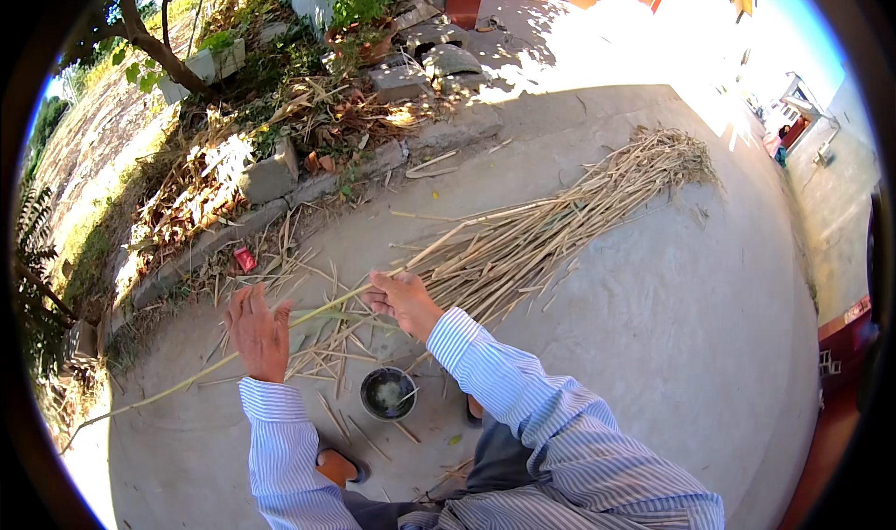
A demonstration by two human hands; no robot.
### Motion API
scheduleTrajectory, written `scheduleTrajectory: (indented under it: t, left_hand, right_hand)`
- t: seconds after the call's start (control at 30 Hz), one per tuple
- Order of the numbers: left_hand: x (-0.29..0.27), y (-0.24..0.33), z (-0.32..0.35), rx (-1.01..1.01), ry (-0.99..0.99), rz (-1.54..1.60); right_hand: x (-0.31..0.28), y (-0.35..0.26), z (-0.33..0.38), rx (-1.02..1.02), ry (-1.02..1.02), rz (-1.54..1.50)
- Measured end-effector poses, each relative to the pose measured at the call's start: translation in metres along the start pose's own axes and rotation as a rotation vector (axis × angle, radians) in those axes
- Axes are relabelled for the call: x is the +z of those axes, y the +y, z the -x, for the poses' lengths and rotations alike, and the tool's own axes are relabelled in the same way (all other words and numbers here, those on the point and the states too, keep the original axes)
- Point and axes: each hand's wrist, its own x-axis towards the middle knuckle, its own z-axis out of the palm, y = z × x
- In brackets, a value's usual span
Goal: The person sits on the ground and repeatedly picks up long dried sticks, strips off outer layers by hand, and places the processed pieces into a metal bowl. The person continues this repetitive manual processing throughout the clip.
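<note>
A long, thin yellow-green stalk (325,308) runs slantwise from the lower left up toward the right. My right hand (403,300) is closed in a pinch around its upper stretch, near the end of a straw pile. Further down the stalk, my left hand (259,334) is open, fingers stretched upward and thumb apart; the stalk passes at its palm, and whether it touches is hard to see. Below and between my hands, a dark round bowl (388,417) stands on the ground, with murky contents and a small light stick in it.
A large heap of dry stalks (569,222) lies on the concrete at the right. Loose cut pieces (327,353) are strewn around the bowl. A crumpled red packet (245,258) lies by the stone edging (271,175) of a leaf-covered bed. My feet in sandals flank the bowl.
</note>
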Motion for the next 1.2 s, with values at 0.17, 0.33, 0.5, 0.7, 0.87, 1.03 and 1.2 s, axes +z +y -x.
scheduleTrajectory:
  t: [0.17, 0.33, 0.5, 0.7, 0.87, 1.03, 1.2]
  left_hand:
    - [0.017, 0.025, 0.016, 0.088, -0.329, 0.31]
    - [-0.02, -0.025, 0.006, -0.073, -0.365, 0.314]
    - [-0.036, -0.044, 0.001, -0.08, -0.287, 0.217]
    - [0.016, 0.015, 0.013, 0.021, -0.317, 0.453]
    - [0.008, -0.017, 0.021, -0.032, -0.453, 0.482]
    - [-0.005, -0.036, 0.025, -0.075, -0.509, 0.407]
    - [-0.015, -0.079, 0.048, -0.184, -0.457, 0.29]
  right_hand:
    - [0.009, 0.001, 0.005, 0.023, -0.066, 0.004]
    - [-0.015, -0.03, -0.004, -0.118, 0.038, -0.12]
    - [-0.02, -0.037, 0.001, -0.196, 0.038, -0.041]
    - [0.008, -0.02, 0.02, -0.232, -0.043, -0.006]
    - [0.002, -0.036, 0.016, -0.144, -0.04, -0.248]
    - [-0.014, -0.041, 0.006, -0.048, 0.019, -0.282]
    - [-0.039, -0.057, -0.002, -0.198, 0.149, -0.273]
